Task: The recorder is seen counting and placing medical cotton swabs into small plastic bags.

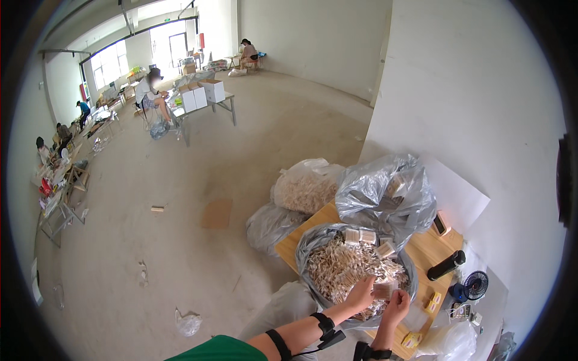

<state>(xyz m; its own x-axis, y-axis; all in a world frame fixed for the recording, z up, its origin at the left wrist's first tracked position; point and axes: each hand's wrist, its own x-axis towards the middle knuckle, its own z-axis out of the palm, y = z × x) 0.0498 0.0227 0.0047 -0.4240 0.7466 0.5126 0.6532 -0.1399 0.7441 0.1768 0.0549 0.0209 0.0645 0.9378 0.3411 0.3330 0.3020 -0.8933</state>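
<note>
A big grey plastic bag [305,236], its mouth spread wide on the wooden table, is filled with a heap of loose cotton swabs [334,268] with wooden sticks. Over the near side of this heap, a small bundle of cotton swabs [383,292] sits between my two hands, seemingly in a clear packet. My left hand [360,295] is closed on its left end. Closed fingers of my right hand [397,305] grip the right end. Several packed bundles of swabs [359,236] lie on the heap's far edge.
Another grey bag [385,204] stands beyond, beside a full clear sack [307,186]. Along the wooden table [430,249] are a black bottle [447,265], a small fan [475,285] and yellow-white packets [432,302]. A white wall rises at right. Several people work at distant tables.
</note>
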